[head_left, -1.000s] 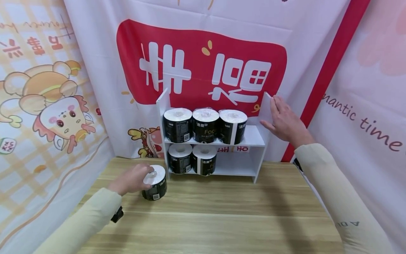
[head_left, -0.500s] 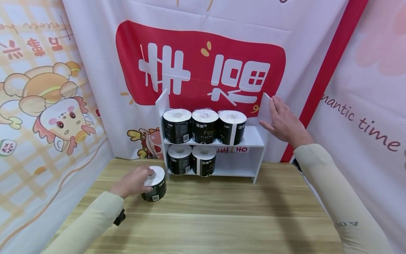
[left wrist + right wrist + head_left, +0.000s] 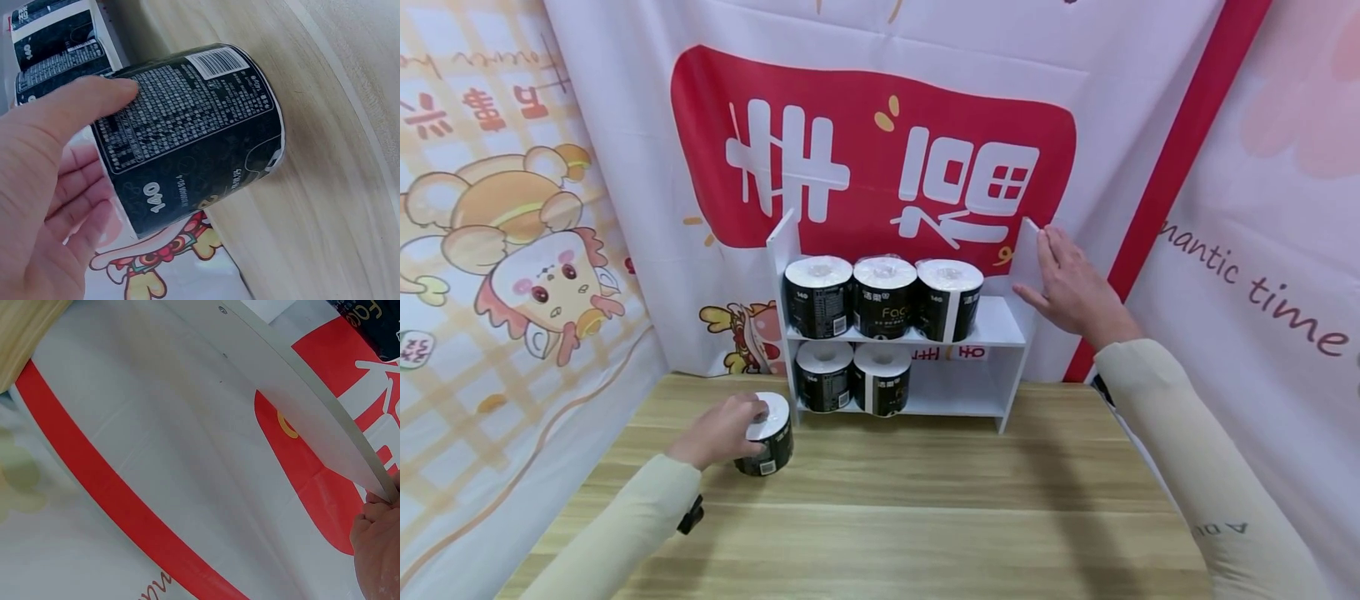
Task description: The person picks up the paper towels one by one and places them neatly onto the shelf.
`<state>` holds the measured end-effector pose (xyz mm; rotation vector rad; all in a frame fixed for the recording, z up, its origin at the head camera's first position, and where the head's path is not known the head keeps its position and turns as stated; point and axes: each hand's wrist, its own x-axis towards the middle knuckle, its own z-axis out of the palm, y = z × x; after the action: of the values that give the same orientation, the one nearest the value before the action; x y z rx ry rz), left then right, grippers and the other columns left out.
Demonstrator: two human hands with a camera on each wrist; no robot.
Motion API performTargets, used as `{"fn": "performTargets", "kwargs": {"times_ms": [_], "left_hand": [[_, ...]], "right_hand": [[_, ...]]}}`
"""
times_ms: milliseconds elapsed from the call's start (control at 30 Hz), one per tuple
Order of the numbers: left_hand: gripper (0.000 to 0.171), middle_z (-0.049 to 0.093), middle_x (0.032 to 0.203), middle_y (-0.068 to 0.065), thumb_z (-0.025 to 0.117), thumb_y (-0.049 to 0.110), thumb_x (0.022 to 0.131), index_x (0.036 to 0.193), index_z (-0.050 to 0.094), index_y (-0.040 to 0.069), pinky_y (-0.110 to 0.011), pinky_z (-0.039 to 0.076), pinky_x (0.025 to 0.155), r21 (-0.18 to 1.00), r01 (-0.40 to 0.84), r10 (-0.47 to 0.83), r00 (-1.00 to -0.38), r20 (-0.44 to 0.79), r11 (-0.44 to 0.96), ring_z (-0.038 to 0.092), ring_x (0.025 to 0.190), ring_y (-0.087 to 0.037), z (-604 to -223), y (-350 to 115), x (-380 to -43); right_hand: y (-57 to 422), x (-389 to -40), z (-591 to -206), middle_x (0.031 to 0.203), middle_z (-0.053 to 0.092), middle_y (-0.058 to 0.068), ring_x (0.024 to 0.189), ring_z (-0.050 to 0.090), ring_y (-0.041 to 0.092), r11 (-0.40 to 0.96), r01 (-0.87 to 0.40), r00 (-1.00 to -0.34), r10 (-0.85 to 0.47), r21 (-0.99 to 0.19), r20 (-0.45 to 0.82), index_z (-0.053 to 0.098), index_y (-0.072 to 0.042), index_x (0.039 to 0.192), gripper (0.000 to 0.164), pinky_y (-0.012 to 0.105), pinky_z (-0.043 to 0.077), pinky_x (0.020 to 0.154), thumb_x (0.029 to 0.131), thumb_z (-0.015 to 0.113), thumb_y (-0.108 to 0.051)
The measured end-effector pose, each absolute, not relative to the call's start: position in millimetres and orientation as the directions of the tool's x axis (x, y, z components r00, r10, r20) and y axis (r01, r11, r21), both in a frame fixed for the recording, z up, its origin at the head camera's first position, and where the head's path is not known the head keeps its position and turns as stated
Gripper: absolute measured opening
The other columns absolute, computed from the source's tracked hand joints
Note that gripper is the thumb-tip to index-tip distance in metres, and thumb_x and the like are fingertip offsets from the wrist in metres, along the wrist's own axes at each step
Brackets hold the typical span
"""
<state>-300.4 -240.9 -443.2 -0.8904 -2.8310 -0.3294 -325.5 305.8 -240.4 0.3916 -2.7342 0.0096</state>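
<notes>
My left hand (image 3: 722, 429) pinches a black-wrapped toilet roll (image 3: 765, 454) that stands on the table left of a white shelf (image 3: 1003, 325). In the left wrist view, the thumb (image 3: 119, 94) presses the roll's printed side while the other fingers (image 3: 78, 181) lie at its white end, partly hidden. At the shelf's right panel (image 3: 300, 406), my right hand (image 3: 1078, 287) holds the upper front corner, fingers along the outside and thumb on the inner side. Three rolls (image 3: 883, 304) line the upper tier. Two more (image 3: 825, 383) fill the left and middle of the lower one.
Beneath everything is a wood-grain table (image 3: 880, 533). A white cloth with a red printed banner (image 3: 872, 167) hangs right behind the shelf. Printed cloths (image 3: 512, 250) also close in the left and right sides.
My left hand has shifted slightly right around the roll, its forearm moving with it. The roll stays in place, and the right hand and shelf have not moved.
</notes>
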Motion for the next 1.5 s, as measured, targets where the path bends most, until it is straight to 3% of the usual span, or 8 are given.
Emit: {"fn": "performTargets", "kwargs": {"times_ms": [367,667,1267,1500], "left_hand": [[0.037,0.072,0.106,-0.012,0.086,0.016,0.074,0.107,0.076,0.002,-0.03,0.051,0.072,0.214,0.601,0.553,-0.796,0.246,0.77,0.06,0.088,-0.018,-456.0,-249.4,-306.8],[0.036,0.073,0.103,-0.009,0.086,0.016,0.074,0.107,0.077,0.002,-0.025,0.046,0.069,0.268,0.592,0.544,-0.805,0.235,0.76,0.057,0.086,-0.016,-460.5,-252.1,-309.5],[0.023,0.074,0.096,-0.003,0.085,0.017,0.072,0.092,0.074,0.01,-0.022,0.041,0.065,0.277,0.613,0.558,-0.789,0.258,0.74,0.053,0.081,-0.012,-463.6,-254.2,-313.6],[0.021,0.072,0.093,0.0,0.086,0.016,0.074,0.09,0.073,0.012,-0.02,0.042,0.062,0.305,0.588,0.54,-0.809,0.231,0.75,0.053,0.078,-0.01,-460.8,-256.6,-313.3]], "right_hand": [[304.6,-325.5,-240.0,0.175,0.013,0.024,0.159,0.021,0.047,0.963,-0.268,-0.892,-0.263,0.038,0.369,0.001,-0.006,0.17,0.112,0.066,0.048,0.11,0.094,0.076,-0.04],[303.5,-326.8,-241.4,0.175,0.014,0.024,0.159,0.021,0.047,0.962,-0.271,-0.893,-0.262,0.028,0.365,0.0,-0.007,0.17,0.113,0.067,0.047,0.111,0.094,0.077,-0.04],[305.0,-326.6,-243.5,0.175,0.012,0.024,0.16,0.019,0.048,0.963,-0.267,-0.9,-0.261,0.03,0.349,0.0,-0.006,0.17,0.112,0.067,0.045,0.113,0.095,0.075,-0.043],[304.5,-326.5,-242.0,0.175,0.012,0.024,0.16,0.02,0.047,0.964,-0.264,-0.898,-0.261,0.04,0.355,0.002,-0.006,0.17,0.112,0.066,0.048,0.111,0.094,0.076,-0.042]]}}
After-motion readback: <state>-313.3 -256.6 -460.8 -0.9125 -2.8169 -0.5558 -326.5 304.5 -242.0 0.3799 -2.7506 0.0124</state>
